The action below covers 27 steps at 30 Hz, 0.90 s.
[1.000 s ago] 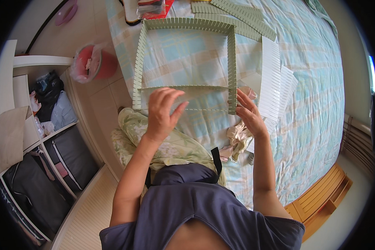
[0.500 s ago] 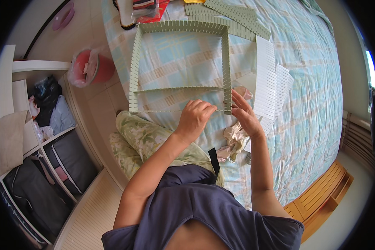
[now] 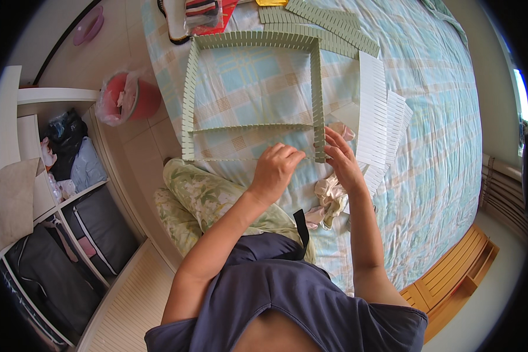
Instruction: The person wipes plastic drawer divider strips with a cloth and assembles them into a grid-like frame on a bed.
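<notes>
A rectangular frame of pale green notched divider strips (image 3: pixel 255 40) stands on edge on the bed. A cross strip (image 3: pixel 252 127) spans its near part, and a thin-looking near strip (image 3: pixel 226 159) closes the side closest to me. My left hand (image 3: pixel 276 171) pinches this near strip toward its right end, fingertips pressed together. At the near right corner, my right hand (image 3: pixel 344 161) holds the end of the right side strip (image 3: pixel 318 94) between thumb and fingers. The joint at that corner is partly hidden by my fingers.
White notched strips (image 3: pixel 372 111) lie right of the frame, with more green strips (image 3: pixel 334 29) behind. Crumpled cream cloth (image 3: pixel 330 193) sits near my right wrist. A floral cushion-like bundle (image 3: pixel 208 190) is near left. A red bin (image 3: pixel 144 98) and open shelves (image 3: pixel 58 202) stand left.
The right hand's fingers have closed in slightly at the near right corner. The near strip and the left hand have hardly moved.
</notes>
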Each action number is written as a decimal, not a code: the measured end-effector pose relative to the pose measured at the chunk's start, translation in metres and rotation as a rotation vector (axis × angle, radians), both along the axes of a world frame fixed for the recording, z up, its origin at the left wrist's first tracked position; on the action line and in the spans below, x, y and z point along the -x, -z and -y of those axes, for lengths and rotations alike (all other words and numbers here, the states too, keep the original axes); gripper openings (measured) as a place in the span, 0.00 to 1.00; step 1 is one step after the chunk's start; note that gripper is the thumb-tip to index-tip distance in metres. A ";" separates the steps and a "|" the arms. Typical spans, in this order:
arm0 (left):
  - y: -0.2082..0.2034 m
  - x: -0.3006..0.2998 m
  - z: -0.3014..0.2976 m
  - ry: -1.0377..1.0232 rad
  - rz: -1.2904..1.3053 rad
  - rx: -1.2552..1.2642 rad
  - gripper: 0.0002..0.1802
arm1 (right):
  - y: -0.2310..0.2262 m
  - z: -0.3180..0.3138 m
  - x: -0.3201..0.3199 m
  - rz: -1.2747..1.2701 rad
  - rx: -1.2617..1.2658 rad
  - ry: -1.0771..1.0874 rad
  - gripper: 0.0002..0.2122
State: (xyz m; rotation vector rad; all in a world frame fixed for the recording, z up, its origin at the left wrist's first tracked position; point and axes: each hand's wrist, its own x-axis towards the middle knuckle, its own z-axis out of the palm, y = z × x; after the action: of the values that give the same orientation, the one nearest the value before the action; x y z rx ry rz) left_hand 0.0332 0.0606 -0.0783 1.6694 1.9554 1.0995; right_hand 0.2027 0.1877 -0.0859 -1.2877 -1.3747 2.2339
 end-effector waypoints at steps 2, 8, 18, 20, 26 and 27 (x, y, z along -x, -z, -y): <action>0.000 0.000 0.000 -0.003 -0.001 0.003 0.08 | -0.002 0.000 0.002 -0.008 0.021 0.025 0.24; 0.000 -0.002 0.000 -0.010 0.008 0.013 0.08 | -0.004 0.002 0.011 0.056 0.009 0.091 0.21; 0.000 -0.003 0.000 -0.010 0.017 0.010 0.09 | -0.001 0.000 0.016 0.088 0.021 0.168 0.18; 0.001 -0.003 0.000 -0.007 0.015 0.014 0.09 | 0.002 0.000 0.017 0.103 0.013 0.177 0.17; -0.001 -0.002 0.000 -0.006 0.030 0.028 0.08 | 0.001 -0.002 0.019 0.138 0.022 0.166 0.16; -0.002 -0.001 -0.001 -0.007 0.033 0.032 0.08 | 0.002 -0.002 0.021 0.144 0.023 0.171 0.16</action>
State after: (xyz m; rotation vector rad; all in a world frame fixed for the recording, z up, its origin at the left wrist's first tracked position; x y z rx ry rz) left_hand 0.0342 0.0614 -0.0764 1.6189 1.9495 1.0858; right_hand 0.1821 0.1901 -0.0879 -1.5392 -1.2353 2.0845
